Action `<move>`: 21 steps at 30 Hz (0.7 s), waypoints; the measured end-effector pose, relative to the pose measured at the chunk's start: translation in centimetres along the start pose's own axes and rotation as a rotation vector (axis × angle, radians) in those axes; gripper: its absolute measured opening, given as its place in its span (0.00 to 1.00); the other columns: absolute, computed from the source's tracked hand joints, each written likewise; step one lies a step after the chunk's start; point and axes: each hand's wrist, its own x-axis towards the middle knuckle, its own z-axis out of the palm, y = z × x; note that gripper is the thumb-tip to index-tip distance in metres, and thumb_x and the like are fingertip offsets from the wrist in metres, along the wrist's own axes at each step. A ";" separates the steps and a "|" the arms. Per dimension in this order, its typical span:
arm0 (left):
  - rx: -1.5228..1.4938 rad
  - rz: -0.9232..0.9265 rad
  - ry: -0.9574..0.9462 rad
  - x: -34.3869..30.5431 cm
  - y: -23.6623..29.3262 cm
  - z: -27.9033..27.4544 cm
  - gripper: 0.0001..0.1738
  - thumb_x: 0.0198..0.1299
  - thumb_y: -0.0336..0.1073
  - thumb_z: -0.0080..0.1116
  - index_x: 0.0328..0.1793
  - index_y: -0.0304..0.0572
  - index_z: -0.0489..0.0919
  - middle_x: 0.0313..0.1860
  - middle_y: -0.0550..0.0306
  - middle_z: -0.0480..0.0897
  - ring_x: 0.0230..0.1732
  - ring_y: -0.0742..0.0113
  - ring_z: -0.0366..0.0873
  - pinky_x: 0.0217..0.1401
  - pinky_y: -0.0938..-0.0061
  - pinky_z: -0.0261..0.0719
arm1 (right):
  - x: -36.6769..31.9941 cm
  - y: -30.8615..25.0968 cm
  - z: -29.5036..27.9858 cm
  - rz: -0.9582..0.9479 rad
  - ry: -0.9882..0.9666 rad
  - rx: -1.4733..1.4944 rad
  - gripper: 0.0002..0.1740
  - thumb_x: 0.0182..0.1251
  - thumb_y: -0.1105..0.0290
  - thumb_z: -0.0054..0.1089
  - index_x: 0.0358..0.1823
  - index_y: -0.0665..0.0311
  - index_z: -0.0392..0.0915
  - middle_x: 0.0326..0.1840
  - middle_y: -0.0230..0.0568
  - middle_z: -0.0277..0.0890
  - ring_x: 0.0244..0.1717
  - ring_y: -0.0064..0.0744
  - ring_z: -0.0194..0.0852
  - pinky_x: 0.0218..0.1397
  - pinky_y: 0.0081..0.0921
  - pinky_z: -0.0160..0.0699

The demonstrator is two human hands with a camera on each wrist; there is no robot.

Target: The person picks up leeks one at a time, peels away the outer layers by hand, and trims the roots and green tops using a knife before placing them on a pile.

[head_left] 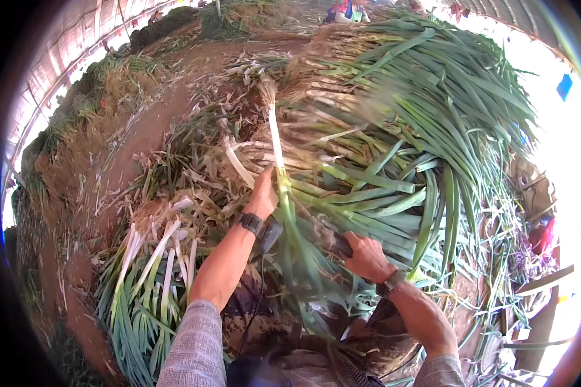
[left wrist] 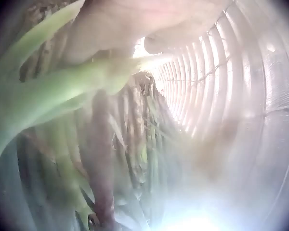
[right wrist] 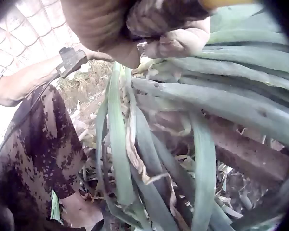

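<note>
L hand [head_left: 262,197] grips a leek [head_left: 275,138] mid-frame; R hand [head_left: 366,256] curled round a dark thing [head_left: 334,240]. Lower left pile [head_left: 150,271] looks done, big heap [head_left: 419,103] upper right waits.

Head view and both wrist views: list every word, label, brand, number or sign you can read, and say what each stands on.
No text can be read in any view.
Leek held in the left hand: no tag or label shows.
Black band on the left wrist: no lettering shows.
Blue thing at the upper right: too small and blurred to tell whether it bears writing.
</note>
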 end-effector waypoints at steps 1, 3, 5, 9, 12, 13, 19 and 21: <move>-0.078 -0.007 0.016 -0.5 -0.3 0.7 0.24 0.71 0.50 0.54 0.61 0.39 0.72 0.49 0.47 0.78 0.48 0.55 0.77 0.53 0.56 0.80 | 0.2 0.2 0.3 0.005 -0.010 -0.002 0.24 0.53 0.66 0.65 0.53 0.61 0.74 0.41 0.55 0.81 0.44 0.59 0.80 0.46 0.51 0.78; -0.108 -0.007 0.031 -1.1 1.2 1.1 0.19 0.72 0.46 0.52 0.59 0.39 0.73 0.46 0.48 0.79 0.48 0.55 0.77 0.51 0.58 0.81 | 1.5 -0.2 1.2 0.008 0.009 0.036 0.26 0.52 0.67 0.63 0.55 0.61 0.72 0.43 0.56 0.81 0.45 0.61 0.79 0.47 0.52 0.78; -0.120 -0.017 0.002 -1.4 0.7 2.0 0.16 0.73 0.44 0.50 0.55 0.38 0.75 0.42 0.49 0.79 0.43 0.56 0.78 0.50 0.57 0.81 | 1.9 0.2 0.2 0.086 0.096 0.036 0.21 0.55 0.64 0.65 0.50 0.62 0.75 0.36 0.55 0.81 0.40 0.61 0.79 0.42 0.52 0.77; 0.118 0.004 0.002 0.8 -0.8 0.1 0.13 0.70 0.40 0.57 0.52 0.39 0.77 0.40 0.52 0.79 0.40 0.58 0.79 0.48 0.57 0.82 | 1.8 -0.4 -0.3 -0.012 0.159 0.067 0.20 0.56 0.63 0.65 0.49 0.62 0.75 0.34 0.56 0.81 0.40 0.61 0.79 0.42 0.53 0.77; 0.207 -0.019 -0.009 0.1 -1.0 1.0 0.13 0.69 0.40 0.60 0.51 0.39 0.78 0.39 0.55 0.79 0.40 0.58 0.79 0.43 0.53 0.85 | 2.0 -0.5 -0.9 0.080 0.110 0.093 0.20 0.57 0.63 0.65 0.48 0.62 0.75 0.34 0.57 0.80 0.39 0.62 0.79 0.42 0.53 0.76; 0.267 -0.028 0.011 -0.4 -1.1 1.6 0.14 0.69 0.40 0.59 0.51 0.38 0.78 0.39 0.55 0.79 0.40 0.58 0.79 0.42 0.50 0.86 | 2.0 -0.3 -1.1 0.075 0.149 0.122 0.19 0.57 0.63 0.65 0.48 0.62 0.74 0.34 0.57 0.80 0.39 0.62 0.79 0.43 0.53 0.76; 0.326 0.006 -0.204 -1.6 -2.4 2.8 0.16 0.72 0.38 0.54 0.61 0.41 0.73 0.47 0.49 0.81 0.47 0.49 0.84 0.38 0.43 0.89 | 2.4 0.0 -2.4 0.123 0.236 0.165 0.21 0.59 0.62 0.65 0.51 0.62 0.74 0.35 0.58 0.81 0.40 0.63 0.79 0.44 0.52 0.77; 0.345 0.031 -0.237 -1.7 -2.7 2.8 0.16 0.72 0.38 0.53 0.62 0.42 0.72 0.47 0.48 0.81 0.47 0.49 0.84 0.37 0.41 0.89 | 2.5 -0.2 -2.8 0.121 0.282 0.178 0.21 0.59 0.62 0.66 0.51 0.62 0.74 0.35 0.58 0.81 0.40 0.63 0.79 0.44 0.51 0.77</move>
